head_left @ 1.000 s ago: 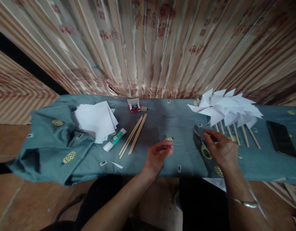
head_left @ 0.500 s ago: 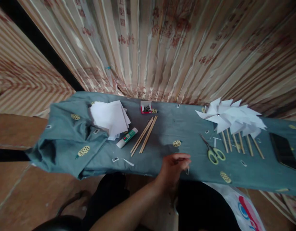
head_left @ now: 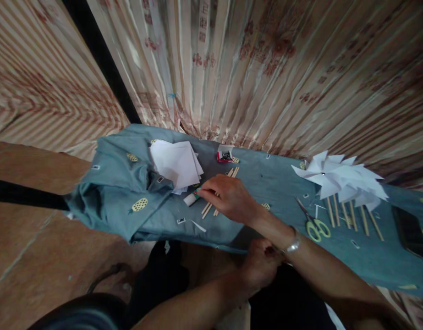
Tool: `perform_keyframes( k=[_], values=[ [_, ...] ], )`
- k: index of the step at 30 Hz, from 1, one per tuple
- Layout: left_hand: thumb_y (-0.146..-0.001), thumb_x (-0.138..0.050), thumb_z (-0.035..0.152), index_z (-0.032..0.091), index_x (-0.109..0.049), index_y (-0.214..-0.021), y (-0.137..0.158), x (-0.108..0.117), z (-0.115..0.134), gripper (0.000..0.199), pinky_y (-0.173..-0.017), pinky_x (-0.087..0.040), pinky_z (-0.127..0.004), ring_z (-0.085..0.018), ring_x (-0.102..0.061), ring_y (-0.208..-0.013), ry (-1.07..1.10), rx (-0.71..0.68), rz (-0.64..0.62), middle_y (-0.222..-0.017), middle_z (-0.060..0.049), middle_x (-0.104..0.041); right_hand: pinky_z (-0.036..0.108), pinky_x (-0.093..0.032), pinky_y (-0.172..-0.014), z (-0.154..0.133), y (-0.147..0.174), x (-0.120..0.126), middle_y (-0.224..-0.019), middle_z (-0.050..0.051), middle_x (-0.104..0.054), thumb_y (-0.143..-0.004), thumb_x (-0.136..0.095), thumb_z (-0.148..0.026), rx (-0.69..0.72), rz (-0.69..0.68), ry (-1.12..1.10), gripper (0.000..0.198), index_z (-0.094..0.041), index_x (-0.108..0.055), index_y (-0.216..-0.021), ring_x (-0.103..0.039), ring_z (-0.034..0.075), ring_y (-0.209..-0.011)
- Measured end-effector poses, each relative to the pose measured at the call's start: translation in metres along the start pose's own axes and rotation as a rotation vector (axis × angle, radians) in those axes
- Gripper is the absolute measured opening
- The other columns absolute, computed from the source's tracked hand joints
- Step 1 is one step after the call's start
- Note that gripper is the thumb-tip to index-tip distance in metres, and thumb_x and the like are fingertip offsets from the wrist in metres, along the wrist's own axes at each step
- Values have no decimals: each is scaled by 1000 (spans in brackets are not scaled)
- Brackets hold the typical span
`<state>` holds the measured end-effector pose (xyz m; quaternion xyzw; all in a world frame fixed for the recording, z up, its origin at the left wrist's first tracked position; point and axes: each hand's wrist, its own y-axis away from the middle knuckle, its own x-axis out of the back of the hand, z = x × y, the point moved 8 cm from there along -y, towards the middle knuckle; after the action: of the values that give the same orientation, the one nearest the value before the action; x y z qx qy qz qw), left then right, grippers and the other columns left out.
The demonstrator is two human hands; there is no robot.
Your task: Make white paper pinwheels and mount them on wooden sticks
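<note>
My right hand (head_left: 228,198), with a bracelet at its wrist, reaches across to the left. Its thumb and fingers close around the upper end of a glue stick (head_left: 191,198), which still lies on the cloth. Beneath that hand, thin wooden sticks (head_left: 207,210) are partly covered. My left hand (head_left: 261,263) is curled at the table's front edge, below the right forearm; what its fingers hold, if anything, is hidden. A stack of white paper sheets (head_left: 175,160) lies just beyond the glue stick. Behind the sticks is a small open red box (head_left: 224,156) of dark pins.
Several white paper pinwheels (head_left: 345,176) on sticks overlap at the right. Green-handled scissors (head_left: 314,224) lie beside them, and a dark phone (head_left: 411,233) is at the far right. The grey-green tablecloth (head_left: 111,206) is bunched at the left. A pleated curtain (head_left: 218,82) hangs behind.
My right hand has come into view from the right and reached the glue stick. My left hand stays curled at the table edge. The view has shifted slightly left.
</note>
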<state>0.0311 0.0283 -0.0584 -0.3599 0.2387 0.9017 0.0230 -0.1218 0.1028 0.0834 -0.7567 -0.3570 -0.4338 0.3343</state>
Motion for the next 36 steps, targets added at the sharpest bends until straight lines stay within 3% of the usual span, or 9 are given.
perform_keyframes(
  k=[2,6,11,19,28,36],
  values=[
    [-59,-75,39,18,-57,-52,6,-7,-7,29,-60,-33,-29,-13,-44,-55,-34,12,-28,-54,0,-52,29,-50,-74,-1,-20,-27,-84,7,-74,-95,-58,-25,175,-124,366,20,-13,-71,-87,-67,20,-83],
    [-58,-64,25,17,-64,-59,19,-12,-15,8,-63,-37,-29,-13,-48,-56,-58,88,-47,-59,-1,-57,33,-48,-78,0,-37,-52,-92,13,-73,-92,-55,-10,264,-146,508,13,-8,-68,-91,-64,24,-91],
    [-54,-65,22,16,-68,-65,24,-7,-14,13,-65,-39,-30,-12,-50,-58,20,138,-25,-64,-1,-61,29,-46,-78,-5,-44,-61,-89,9,-74,-92,-53,-7,343,-180,610,17,-11,-69,-86,-63,19,-91],
    [-57,-67,22,15,-71,-66,27,-7,-2,12,-64,-39,-28,-12,-50,-58,32,92,-49,-62,-1,-60,29,-44,-78,-14,-44,-65,-89,10,-74,-93,-49,-5,374,-228,669,21,-8,-70,-89,-62,19,-91],
    [-63,-66,16,13,-74,-73,27,-5,-5,13,-66,-40,-26,-10,-52,-60,-38,124,-42,-62,1,-60,36,-44,-77,-6,-53,-73,-89,18,-72,-92,-47,-5,389,-335,622,23,-6,-69,-91,-62,27,-93],
    [-64,-65,12,14,-73,-72,27,-6,-4,12,-67,-41,-27,-11,-53,-61,-6,120,-38,-65,0,-62,35,-43,-77,9,-52,-68,-88,12,-71,-99,-46,-19,422,-358,585,25,-12,-68,-90,-61,24,-88]
  ],
)
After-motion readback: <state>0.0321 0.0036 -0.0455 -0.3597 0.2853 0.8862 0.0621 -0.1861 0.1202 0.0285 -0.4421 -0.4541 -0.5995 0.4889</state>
